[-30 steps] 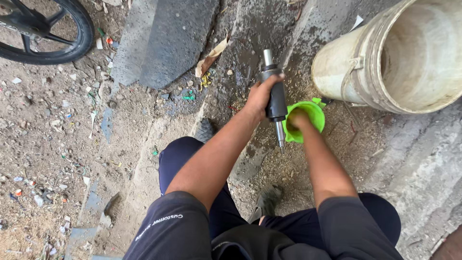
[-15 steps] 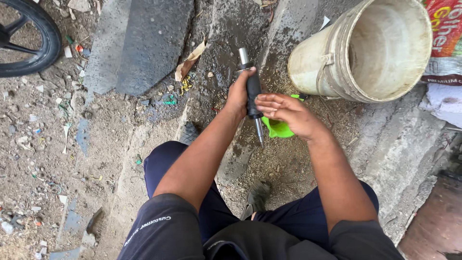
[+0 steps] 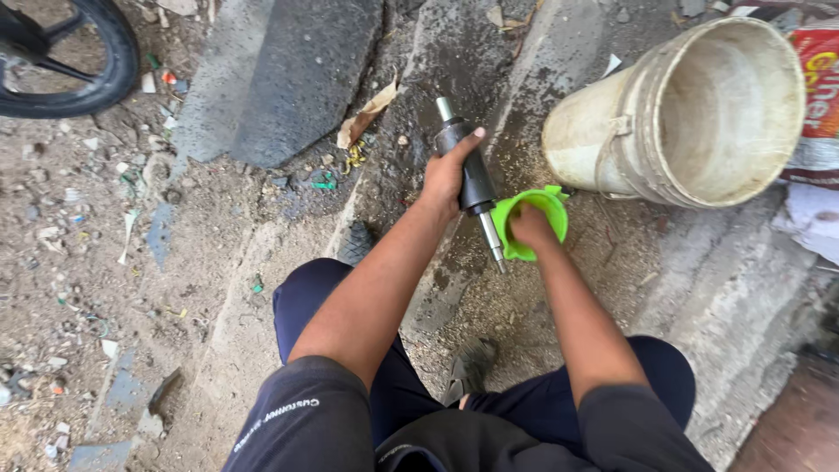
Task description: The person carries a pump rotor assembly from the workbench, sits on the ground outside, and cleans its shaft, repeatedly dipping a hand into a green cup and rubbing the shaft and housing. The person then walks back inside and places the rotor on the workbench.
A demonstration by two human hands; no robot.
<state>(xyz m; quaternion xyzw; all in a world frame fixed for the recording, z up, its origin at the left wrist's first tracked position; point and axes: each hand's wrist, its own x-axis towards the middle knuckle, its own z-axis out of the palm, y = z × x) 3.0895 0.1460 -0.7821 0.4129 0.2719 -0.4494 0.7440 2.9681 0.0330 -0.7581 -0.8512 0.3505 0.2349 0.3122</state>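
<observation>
Head view, looking down over the person's knees: the right hand [image 3: 527, 225] has gone down into the small green cup [image 3: 533, 218], where half a second ago it lay flat across the top with the fingers spread over the shaft. So the work has moved from covering or steadying the cup to reaching inside it; I cannot tell what the fingers meet in there, nor how far they are curled. The left hand [image 3: 446, 175] has not let go: its grip is wrapped tight round the dark middle of the metal shaft [image 3: 472, 179], thumb on top, and the shaft slants with its bright lower tip beside the cup's rim. Both forearms stretch forward from a squat. The cup sits on the gritty ground, just beside the tipped cream bucket [image 3: 603, 140].
</observation>
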